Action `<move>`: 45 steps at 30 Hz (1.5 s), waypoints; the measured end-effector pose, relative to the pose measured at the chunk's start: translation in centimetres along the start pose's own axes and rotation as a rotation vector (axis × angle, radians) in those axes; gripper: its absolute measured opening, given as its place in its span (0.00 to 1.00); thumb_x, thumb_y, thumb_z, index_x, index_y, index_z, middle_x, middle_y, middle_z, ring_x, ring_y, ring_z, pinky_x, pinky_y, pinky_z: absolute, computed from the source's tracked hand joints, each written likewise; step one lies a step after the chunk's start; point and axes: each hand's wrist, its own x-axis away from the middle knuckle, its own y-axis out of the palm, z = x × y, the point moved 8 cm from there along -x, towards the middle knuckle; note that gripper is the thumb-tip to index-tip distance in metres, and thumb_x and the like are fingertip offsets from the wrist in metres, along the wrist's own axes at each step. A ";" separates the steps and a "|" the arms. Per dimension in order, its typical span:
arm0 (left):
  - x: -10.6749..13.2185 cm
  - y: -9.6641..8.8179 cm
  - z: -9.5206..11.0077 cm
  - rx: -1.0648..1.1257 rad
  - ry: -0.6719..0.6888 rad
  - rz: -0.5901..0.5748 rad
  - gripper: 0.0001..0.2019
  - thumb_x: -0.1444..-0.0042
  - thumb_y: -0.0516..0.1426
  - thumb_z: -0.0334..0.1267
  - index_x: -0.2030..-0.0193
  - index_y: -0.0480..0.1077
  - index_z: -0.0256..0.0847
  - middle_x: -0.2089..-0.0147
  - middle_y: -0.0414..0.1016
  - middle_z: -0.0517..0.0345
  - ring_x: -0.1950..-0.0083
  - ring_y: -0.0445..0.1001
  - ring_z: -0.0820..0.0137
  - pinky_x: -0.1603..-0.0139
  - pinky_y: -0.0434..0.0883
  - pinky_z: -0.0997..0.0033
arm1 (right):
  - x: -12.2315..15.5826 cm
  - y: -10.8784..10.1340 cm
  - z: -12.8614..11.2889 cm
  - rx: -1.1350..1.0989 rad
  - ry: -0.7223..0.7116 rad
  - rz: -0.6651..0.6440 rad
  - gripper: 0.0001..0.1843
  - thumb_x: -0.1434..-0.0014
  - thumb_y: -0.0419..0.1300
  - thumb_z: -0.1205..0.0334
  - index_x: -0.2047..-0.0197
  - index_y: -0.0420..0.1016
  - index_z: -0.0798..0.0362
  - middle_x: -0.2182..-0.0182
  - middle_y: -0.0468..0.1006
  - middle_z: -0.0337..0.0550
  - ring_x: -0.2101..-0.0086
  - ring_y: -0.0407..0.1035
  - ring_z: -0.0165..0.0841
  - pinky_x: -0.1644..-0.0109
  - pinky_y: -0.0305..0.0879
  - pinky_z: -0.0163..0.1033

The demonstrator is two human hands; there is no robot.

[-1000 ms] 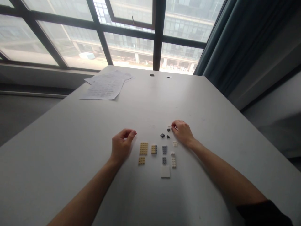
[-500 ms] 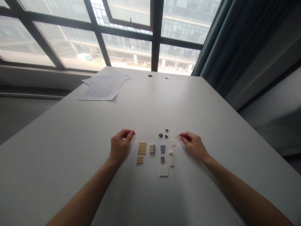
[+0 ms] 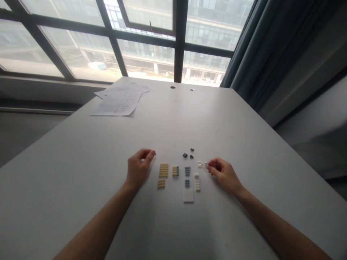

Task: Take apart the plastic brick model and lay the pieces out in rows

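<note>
My right hand [image 3: 222, 172] pinches a small white toy brick [image 3: 206, 164] low over the table, just right of a white arched piece [image 3: 199, 164]. My left hand [image 3: 139, 165] rests with thumb and forefinger pressed together; whatever may be between them is hidden. Beside it lie a large tan studded plate [image 3: 163, 170], a smaller tan plate [image 3: 161, 183] and a tan-and-grey piece [image 3: 175, 171]. Farther right are two grey pieces, one the upper grey plate [image 3: 187, 171], a white studded plate [image 3: 197, 185], a tiny white piece [image 3: 196, 176] and a smooth white square tile [image 3: 188, 195].
Several small black pieces [image 3: 185, 155] lie beyond the grey ones. Printed papers [image 3: 116, 103] are spread at the table's far left. Two round holes, one a dark hole [image 3: 172, 87], sit near the back edge, below the window. A dark curtain [image 3: 252, 54] hangs at right.
My right hand has come slightly down and toward me, and the white brick has turned and dropped beside the arched piece. My left hand has stayed put.
</note>
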 end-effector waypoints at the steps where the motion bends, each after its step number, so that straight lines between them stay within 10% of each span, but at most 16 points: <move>1: 0.0 0.0 0.0 -0.001 0.001 0.002 0.13 0.47 0.57 0.46 0.69 0.74 0.38 0.72 0.77 0.59 0.69 0.74 0.70 0.65 0.69 0.73 | 0.0 0.1 0.0 -0.032 -0.006 0.000 0.10 0.45 0.61 0.56 0.63 0.73 0.53 0.74 0.73 0.37 0.72 0.66 0.30 0.68 0.63 0.36; 6: 0.0 0.0 0.1 0.002 0.009 0.000 0.12 0.47 0.57 0.45 0.70 0.74 0.39 0.72 0.77 0.59 0.69 0.73 0.70 0.65 0.68 0.73 | 0.2 0.3 -0.3 -0.045 -0.068 -0.016 0.17 0.41 0.57 0.59 0.49 0.72 0.51 0.73 0.72 0.36 0.71 0.66 0.30 0.65 0.64 0.37; 20: 0.1 0.0 0.5 -0.029 0.028 -0.010 0.12 0.46 0.57 0.45 0.69 0.74 0.38 0.71 0.77 0.59 0.69 0.73 0.70 0.65 0.68 0.73 | 0.6 1.3 -0.7 -0.124 -0.064 -0.056 0.14 0.43 0.60 0.60 0.53 0.72 0.52 0.73 0.73 0.36 0.72 0.67 0.29 0.66 0.65 0.36; 25: 0.7 0.3 3.0 -0.161 0.275 -0.004 0.10 0.42 0.56 0.42 0.68 0.73 0.38 0.69 0.76 0.58 0.66 0.72 0.69 0.62 0.69 0.71 | 0.5 1.4 -0.9 -0.119 -0.056 -0.066 0.15 0.43 0.60 0.58 0.52 0.72 0.51 0.72 0.73 0.36 0.71 0.66 0.29 0.66 0.63 0.35; 32: 6.3 5.1 9.4 -0.426 0.889 -0.372 0.13 0.39 0.55 0.41 0.48 0.70 0.43 0.47 0.74 0.53 0.45 0.67 0.61 0.45 0.62 0.59 | 0.4 2.3 -1.9 -0.040 -0.083 -0.116 0.13 0.43 0.60 0.58 0.54 0.74 0.50 0.71 0.74 0.37 0.70 0.67 0.29 0.65 0.62 0.35; 45: 8.7 8.6 8.5 -0.609 0.896 -0.702 0.24 0.38 0.48 0.56 0.43 0.66 0.43 0.45 0.71 0.54 0.39 0.61 0.58 0.36 0.49 0.53 | -0.4 3.4 -3.6 0.184 -0.113 -0.076 0.08 0.43 0.60 0.63 0.60 0.78 0.50 0.75 0.77 0.36 0.74 0.68 0.29 0.68 0.62 0.34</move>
